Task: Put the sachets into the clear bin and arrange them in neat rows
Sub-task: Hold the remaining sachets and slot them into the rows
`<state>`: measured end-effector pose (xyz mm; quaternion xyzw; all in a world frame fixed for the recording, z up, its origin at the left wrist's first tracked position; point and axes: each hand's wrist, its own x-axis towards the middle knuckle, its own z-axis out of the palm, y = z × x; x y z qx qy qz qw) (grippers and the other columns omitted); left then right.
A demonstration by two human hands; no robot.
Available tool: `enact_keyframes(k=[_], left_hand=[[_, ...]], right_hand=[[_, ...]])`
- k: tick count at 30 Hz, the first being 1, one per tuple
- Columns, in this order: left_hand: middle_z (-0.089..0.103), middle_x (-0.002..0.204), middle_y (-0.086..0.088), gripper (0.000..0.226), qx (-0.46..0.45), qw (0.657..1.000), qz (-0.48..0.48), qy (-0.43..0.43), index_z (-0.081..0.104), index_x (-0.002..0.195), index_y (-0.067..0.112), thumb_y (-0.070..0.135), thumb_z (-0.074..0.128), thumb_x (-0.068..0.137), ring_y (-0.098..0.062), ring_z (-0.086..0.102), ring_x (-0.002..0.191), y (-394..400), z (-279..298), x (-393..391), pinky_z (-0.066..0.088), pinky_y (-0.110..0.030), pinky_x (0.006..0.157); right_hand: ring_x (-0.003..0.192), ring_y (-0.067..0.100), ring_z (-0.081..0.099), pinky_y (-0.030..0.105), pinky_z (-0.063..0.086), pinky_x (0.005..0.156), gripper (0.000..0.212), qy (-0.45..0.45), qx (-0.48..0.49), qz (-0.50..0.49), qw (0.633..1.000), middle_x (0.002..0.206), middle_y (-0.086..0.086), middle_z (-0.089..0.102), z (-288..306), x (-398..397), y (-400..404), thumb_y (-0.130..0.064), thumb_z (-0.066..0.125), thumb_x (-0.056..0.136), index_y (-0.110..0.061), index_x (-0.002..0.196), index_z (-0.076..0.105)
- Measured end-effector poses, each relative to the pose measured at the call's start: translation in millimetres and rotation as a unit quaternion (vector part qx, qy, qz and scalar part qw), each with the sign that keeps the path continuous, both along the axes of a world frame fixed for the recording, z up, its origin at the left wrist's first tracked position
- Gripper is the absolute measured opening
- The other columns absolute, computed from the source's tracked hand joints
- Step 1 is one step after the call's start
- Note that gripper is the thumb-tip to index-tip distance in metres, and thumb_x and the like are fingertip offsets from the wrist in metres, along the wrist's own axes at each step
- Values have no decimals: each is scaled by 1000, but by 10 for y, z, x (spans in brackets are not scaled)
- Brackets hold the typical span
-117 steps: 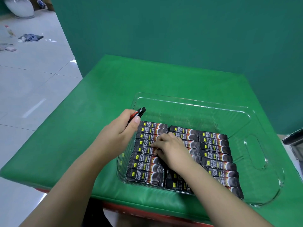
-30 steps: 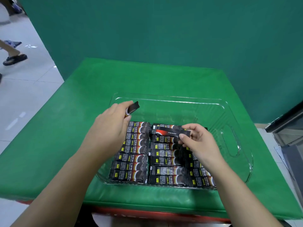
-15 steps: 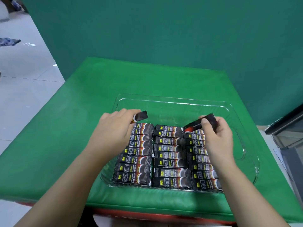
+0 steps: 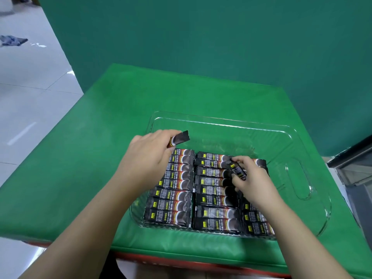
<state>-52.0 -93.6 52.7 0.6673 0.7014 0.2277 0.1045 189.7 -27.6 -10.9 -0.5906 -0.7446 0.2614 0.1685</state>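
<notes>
- A person's right hand (image 4: 249, 178) pinches a dark sachet (image 4: 237, 170) between thumb and fingertips, low over the packed rows inside the clear bin (image 4: 221, 120) on a green-covered table (image 4: 100, 158).
- The left hand (image 4: 149, 158) is closed on a second sachet (image 4: 179, 138), one end jutting past the fingers, just above the far end of the left column (image 4: 173, 188).
- Three columns of sachets fill the near part of the bin, the middle column (image 4: 215, 192) lying directly below and left of the right-hand grip; the right column is partly hidden under that hand.
- By the look of it, most of the work is done: the two held sachets have yet to be laid down, and the bin's far strip beyond both grips is bare.
- The right-hand sachet runs diagonally, its far end toward the bin's back-left, skewed against the rows, whose long axes run left to right.
- The left-hand sachet points right and slightly away, roughly parallel to the rows.
</notes>
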Motion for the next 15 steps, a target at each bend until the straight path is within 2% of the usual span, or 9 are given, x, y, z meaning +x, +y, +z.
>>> enact_keyframes(k=[2, 3, 5, 7, 10, 15], left_hand=[[48, 103, 20, 37, 2, 1000, 0, -5, 40, 137, 28, 25, 36, 101, -4, 41, 93, 6, 0, 3, 22, -25, 88], [49, 101, 20, 36, 3, 1000, 1, -9, 41, 137, 28, 25, 36, 101, -4, 41, 91, 7, 3, 8, 22, -24, 87], [46, 92, 23, 36, 3, 1000, 3, -19, 42, 136, 27, 24, 36, 101, -2, 41, 84, 3, 7, 16, 22, -23, 85], [43, 85, 25, 35, 7, 999, 6, -33, 43, 136, 26, 23, 36, 102, 7, 39, 77, -4, 8, 15, 21, -22, 81], [43, 85, 25, 34, 17, 998, 9, -52, 44, 134, 26, 23, 37, 101, 14, 35, 78, -8, 2, 3, 21, -24, 77], [44, 92, 17, 33, 23, 999, 22, -27, 46, 131, 27, 20, 40, 99, -9, 37, 90, 10, -39, -20, 23, -28, 81]], right_hand=[[73, 13, 61, 24, 41, 62, 38, -19, 0, 3, 1000, 120, 2, 61, 43, -54, 51, -23, 62, 89, -18, 124, 48], [82, 17, 59, 24, 39, 68, 39, -34, 3, 3, 999, 125, 4, 60, 64, -88, 86, -26, 62, 89, -16, 124, 49], [90, 18, 57, 24, 39, 74, 39, -55, 15, 11, 998, 125, 5, 60, 94, -165, 157, -31, 62, 89, -15, 123, 52], [103, 18, 57, 26, 41, 84, 39, -65, 32, 38, 997, 123, 3, 60, 115, -260, 221, -32, 64, 88, -16, 123, 55], [109, 18, 54, 26, 38, 91, 40, -71, 68, 107, 989, 117, 0, 59, 110, -451, 302, -32, 67, 86, -19, 123, 61], [112, 18, 47, 34, 33, 94, 44, -104, 130, 178, 970, 119, -2, 59, 43, -926, 418, -40, 65, 84, -26, 126, 59]])
